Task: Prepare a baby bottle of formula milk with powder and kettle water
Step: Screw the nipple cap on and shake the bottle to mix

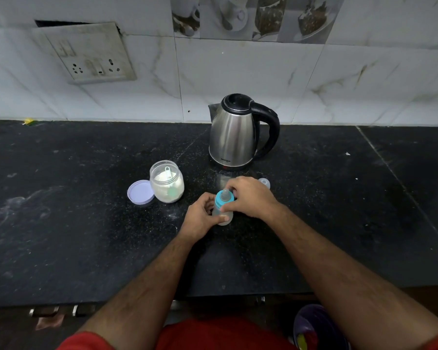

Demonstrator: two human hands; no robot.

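A small clear baby bottle (225, 218) with a teal collar and teat (223, 197) stands on the black counter (86, 236). My left hand (202, 215) wraps its body from the left. From the right, my right hand (250, 197) has its fingers on the teal collar. The steel kettle (234, 133) with a black handle stands behind them, lid shut. Left of the bottle is an open glass jar of white powder (167, 183) with a scoop inside. The jar's lilac lid (140, 192) lies upturned beside it.
A clear bottle cap (264, 183) lies on the counter just behind my right hand. A socket plate (91, 54) is on the tiled wall at the back left. A purple bowl (316, 329) sits below the counter's front edge on the right.
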